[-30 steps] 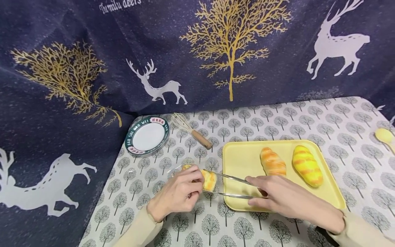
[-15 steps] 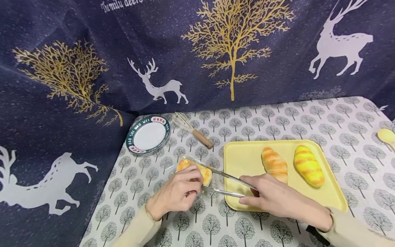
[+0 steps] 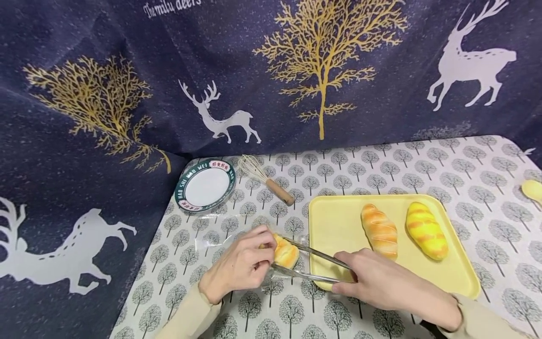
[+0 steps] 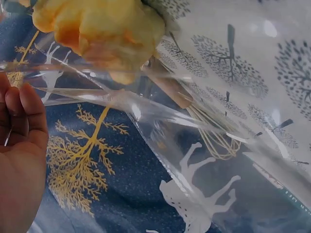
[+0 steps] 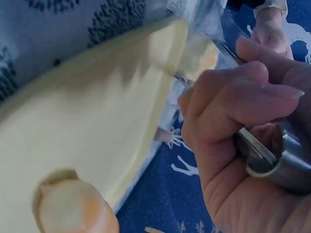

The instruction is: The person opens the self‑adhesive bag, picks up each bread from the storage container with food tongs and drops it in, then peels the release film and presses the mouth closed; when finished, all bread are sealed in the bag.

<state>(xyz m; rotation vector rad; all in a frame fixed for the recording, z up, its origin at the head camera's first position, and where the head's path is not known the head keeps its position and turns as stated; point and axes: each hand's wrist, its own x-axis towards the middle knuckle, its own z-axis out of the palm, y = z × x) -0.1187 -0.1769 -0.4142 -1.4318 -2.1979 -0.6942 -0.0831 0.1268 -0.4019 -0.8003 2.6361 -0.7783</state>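
My left hand (image 3: 243, 261) pinches the edge of a clear plastic bag (image 3: 211, 240) that stretches out to its left. My right hand (image 3: 377, 278) grips metal tongs (image 3: 323, 255), which reach left from over the tray. Between the tongs' ends, right beside my left fingers, is a golden toy bread (image 3: 286, 254); my left hand hides part of it. The left wrist view has the bread (image 4: 102, 34) above the creased film, with the left hand (image 4: 22, 160) at the edge. Whether the bread lies fully inside the bag I cannot tell.
A yellow tray (image 3: 334, 221) on the right holds an orange-striped bread (image 3: 379, 233) and a yellow bread (image 3: 427, 230). Behind stand a green-rimmed plate (image 3: 205, 186) and a whisk (image 3: 277, 190). A yellow spoon (image 3: 532, 190) lies at the far right.
The tongs carried the bread left towards the bag, then the bread shifted slightly back right. The bag film now spreads further left. My left hand stays nearly in place.
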